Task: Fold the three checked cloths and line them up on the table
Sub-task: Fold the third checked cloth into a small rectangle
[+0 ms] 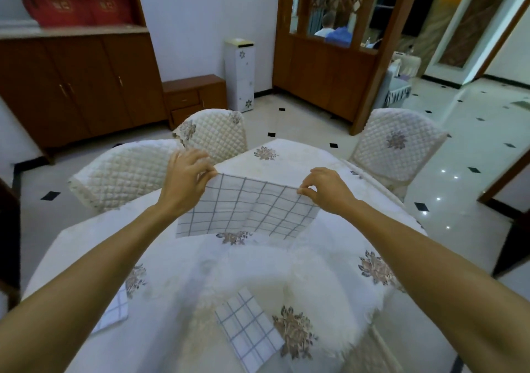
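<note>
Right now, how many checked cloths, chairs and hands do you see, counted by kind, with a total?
Checked cloths: 3 (held cloth, middle cloth, left cloth)
Chairs: 3 (left chair, middle chair, right chair)
Hands: 2 (left hand, right hand)
Total: 8

Home dining room: table (200, 260) under a flowered cloth, quilted chairs (213, 136) at 11 and 1 o'clock, wooden cabinet (86, 85) at 10.

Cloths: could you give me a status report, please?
Both pinching: left hand, right hand, top corners of held cloth, above table. Folded nearer: centre cloth, left cloth. Nothing in the way.
</note>
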